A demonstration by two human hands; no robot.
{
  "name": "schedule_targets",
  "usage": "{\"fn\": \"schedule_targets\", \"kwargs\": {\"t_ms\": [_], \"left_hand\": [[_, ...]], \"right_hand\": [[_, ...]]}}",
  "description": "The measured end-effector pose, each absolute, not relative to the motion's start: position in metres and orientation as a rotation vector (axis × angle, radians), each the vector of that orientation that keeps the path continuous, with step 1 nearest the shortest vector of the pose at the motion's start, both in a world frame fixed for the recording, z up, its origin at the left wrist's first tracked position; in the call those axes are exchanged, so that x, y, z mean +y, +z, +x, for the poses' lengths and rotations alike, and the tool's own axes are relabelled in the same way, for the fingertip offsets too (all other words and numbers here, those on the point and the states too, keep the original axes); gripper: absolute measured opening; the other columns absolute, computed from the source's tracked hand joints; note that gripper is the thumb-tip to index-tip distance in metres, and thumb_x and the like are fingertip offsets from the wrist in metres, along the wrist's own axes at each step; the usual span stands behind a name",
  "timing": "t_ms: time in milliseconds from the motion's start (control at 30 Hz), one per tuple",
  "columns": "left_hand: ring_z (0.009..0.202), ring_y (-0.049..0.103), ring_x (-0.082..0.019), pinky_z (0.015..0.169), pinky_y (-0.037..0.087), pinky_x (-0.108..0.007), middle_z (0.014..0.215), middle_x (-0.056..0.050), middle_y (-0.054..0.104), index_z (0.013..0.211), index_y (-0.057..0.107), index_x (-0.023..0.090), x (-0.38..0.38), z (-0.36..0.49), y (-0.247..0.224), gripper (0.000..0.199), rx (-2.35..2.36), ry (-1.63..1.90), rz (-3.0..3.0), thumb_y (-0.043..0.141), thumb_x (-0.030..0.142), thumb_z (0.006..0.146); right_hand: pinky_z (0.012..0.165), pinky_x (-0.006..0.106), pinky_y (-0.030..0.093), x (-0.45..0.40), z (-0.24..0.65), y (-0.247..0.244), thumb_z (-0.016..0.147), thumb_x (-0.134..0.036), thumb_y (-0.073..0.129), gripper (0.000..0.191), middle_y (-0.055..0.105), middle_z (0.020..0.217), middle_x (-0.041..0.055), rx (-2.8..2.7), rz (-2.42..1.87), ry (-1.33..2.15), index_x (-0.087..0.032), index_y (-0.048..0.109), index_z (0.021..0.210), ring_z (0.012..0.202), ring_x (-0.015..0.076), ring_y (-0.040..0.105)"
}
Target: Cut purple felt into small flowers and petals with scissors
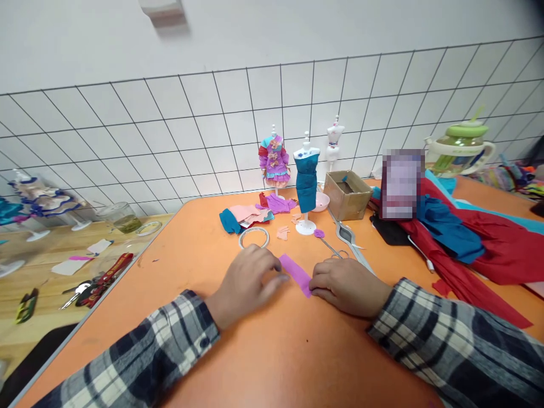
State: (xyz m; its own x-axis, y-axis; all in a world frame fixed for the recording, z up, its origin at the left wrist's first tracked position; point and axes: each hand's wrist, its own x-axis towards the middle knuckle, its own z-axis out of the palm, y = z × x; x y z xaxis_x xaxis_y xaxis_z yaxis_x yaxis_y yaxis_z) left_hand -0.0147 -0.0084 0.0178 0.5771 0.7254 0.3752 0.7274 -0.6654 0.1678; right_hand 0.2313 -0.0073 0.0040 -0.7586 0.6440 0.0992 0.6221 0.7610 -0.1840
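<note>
Hands low on orange table (314, 362). Right hand (347, 286): fingertips closed on near end of purple strip (296, 275). Left hand (251, 280): half open by far end, thumb apart from fingers; can't tell if touching. Strip slants between them. My take: light grip, no twist; thin stuff probably creases easily. I'd leave tape ring (241, 238) beyond left and scissors (330, 245) beyond right, clear of strip. Teal-dressed mannequin (306, 182) stands farther back.

Navy-and-white plaid sleeves (140, 351), dark cuff button (204, 342)
</note>
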Motion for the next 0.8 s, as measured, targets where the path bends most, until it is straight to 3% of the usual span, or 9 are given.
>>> {"fn": "schedule_targets", "kwargs": {"t_ms": [167,367,667,800], "left_hand": [[0.087,0.056,-0.023,0.077,0.046,-0.036,0.086,-0.006,0.066,0.09,0.066,0.02,-0.024,0.025,0.01,0.021,-1.209,-0.422,-2.952,0.057,0.038,0.088],[0.081,0.057,-0.021,0.074,0.046,-0.036,0.083,-0.006,0.068,0.089,0.068,0.019,-0.011,0.029,0.002,0.022,-1.158,-0.286,-2.902,0.046,0.024,0.091],[0.081,0.055,-0.022,0.069,0.044,-0.035,0.087,-0.007,0.065,0.091,0.068,0.02,-0.017,0.026,0.005,0.025,-1.055,-0.344,-2.873,0.047,0.034,0.093],[0.08,0.055,-0.022,0.071,0.045,-0.036,0.081,-0.007,0.065,0.087,0.07,0.019,-0.011,0.035,0.005,0.027,-1.052,-0.25,-2.879,0.045,0.028,0.094]], "right_hand": [[0.063,0.03,0.033,-0.01,0.23,0.0,0.098,-0.035,0.042,0.033,0.067,0.084,0.0037,-2.795,-1.12,0.064,-0.023,0.072,0.089,0.078,0.017,0.06],[0.059,0.029,0.03,-0.012,0.227,0.004,0.097,-0.032,0.046,0.028,0.066,0.085,0.0027,-2.779,-1.214,0.06,-0.024,0.072,0.09,0.075,0.0158,0.06],[0.061,0.029,0.033,-0.011,0.226,0.005,0.096,-0.032,0.046,0.029,0.065,0.083,0.0033,-2.808,-1.209,0.083,-0.022,0.071,0.086,0.076,0.0163,0.059],[0.06,0.029,0.031,-0.011,0.226,0.005,0.095,-0.03,0.046,0.029,0.064,0.082,0.0031,-2.818,-1.229,0.04,-0.021,0.069,0.081,0.073,0.0163,0.059]]}}
